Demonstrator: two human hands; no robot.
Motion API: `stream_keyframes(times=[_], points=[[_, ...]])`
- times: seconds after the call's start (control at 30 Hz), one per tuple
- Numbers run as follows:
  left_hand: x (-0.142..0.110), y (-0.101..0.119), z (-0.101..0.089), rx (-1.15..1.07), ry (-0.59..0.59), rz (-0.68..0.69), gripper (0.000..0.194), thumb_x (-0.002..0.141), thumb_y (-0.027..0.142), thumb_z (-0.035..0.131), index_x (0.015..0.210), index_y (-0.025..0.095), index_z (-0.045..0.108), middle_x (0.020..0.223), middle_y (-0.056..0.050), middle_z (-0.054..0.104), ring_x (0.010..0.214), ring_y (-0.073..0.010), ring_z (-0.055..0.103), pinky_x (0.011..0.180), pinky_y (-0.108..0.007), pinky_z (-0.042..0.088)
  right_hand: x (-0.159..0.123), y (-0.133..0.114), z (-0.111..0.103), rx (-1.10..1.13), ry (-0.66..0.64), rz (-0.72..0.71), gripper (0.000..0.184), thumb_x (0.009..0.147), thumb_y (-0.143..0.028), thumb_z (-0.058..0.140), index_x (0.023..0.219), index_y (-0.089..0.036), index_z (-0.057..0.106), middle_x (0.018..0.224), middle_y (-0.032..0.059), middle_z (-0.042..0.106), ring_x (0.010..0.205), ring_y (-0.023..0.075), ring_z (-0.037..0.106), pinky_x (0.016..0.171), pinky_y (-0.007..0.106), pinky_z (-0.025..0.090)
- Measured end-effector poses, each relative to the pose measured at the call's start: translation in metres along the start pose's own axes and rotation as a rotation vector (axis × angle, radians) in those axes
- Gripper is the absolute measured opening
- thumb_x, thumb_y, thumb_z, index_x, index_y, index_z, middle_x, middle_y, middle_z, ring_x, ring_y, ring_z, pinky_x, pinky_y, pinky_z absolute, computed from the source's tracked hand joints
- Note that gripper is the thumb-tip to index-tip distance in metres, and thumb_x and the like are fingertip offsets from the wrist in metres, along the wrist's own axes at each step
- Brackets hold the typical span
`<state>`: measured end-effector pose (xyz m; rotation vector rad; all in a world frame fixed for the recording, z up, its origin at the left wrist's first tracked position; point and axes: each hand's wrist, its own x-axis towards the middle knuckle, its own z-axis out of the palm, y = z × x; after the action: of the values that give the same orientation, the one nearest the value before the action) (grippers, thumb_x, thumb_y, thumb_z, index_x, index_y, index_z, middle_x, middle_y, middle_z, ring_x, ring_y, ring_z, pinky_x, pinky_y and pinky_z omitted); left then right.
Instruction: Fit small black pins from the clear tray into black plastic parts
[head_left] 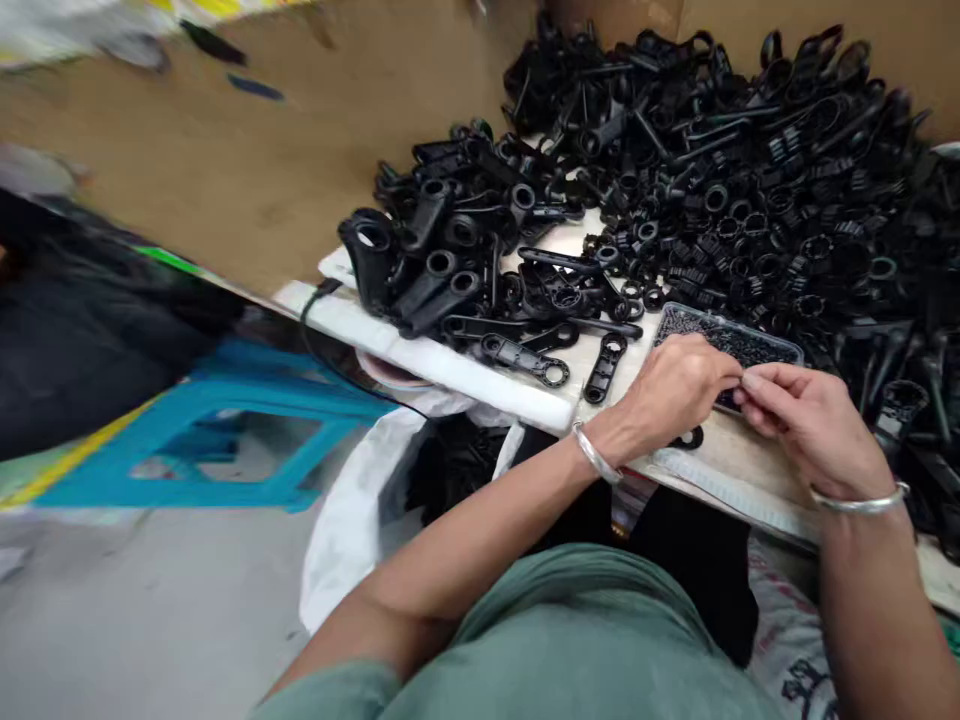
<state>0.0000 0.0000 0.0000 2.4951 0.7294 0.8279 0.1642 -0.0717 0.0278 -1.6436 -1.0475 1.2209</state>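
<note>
My left hand (679, 385) and my right hand (825, 425) meet fingertip to fingertip at the table's front edge. Both are closed in a pinch; whatever lies between the fingers is too small or hidden to make out. Just behind them is a clear plastic box (671, 318) of tiny dark pieces, perhaps screws, partly covered by my hands. Under my left hand the ring end of a black plastic part (688, 438) shows, the rest of it hidden. A flat black plastic arm (604, 368) with a ring at each end lies left of my left hand.
Black plastic arms (435, 285) and small black rings (720, 200) are heaped across the table, with cardboard walls (420, 80) behind. White foam (450, 365) lines the left edge. Below stand a white sack (360, 510) with dark contents and a blue stool (225, 430).
</note>
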Motion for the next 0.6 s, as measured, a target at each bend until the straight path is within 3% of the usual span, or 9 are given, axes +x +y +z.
stream_keyframes(times=[0.23,0.6], points=[[-0.004,-0.002,-0.002,-0.023,0.02,0.004,0.018,0.093,0.013,0.058,0.093,0.017,0.076,0.09,-0.004,0.077,0.086,-0.0188,0.067,0.079,-0.028,0.053,-0.002,0.004,0.0,0.025,-0.004,0.002,0.039,0.066,-0.051,0.084,0.075,-0.014,0.073,0.059,0.0022,0.061,0.049,0.0063,0.045,0.045,0.018,0.033],[-0.008,-0.013,-0.006,0.032,0.057,0.01,0.018,0.09,0.007,0.058,0.091,0.016,0.074,0.089,-0.005,0.076,0.088,-0.0197,0.064,0.084,-0.033,0.049,-0.007,0.009,-0.003,0.081,0.073,-0.002,0.041,0.061,-0.047,0.088,0.081,-0.014,0.073,0.07,0.0047,0.067,0.05,0.0071,0.048,0.043,0.019,0.037]])
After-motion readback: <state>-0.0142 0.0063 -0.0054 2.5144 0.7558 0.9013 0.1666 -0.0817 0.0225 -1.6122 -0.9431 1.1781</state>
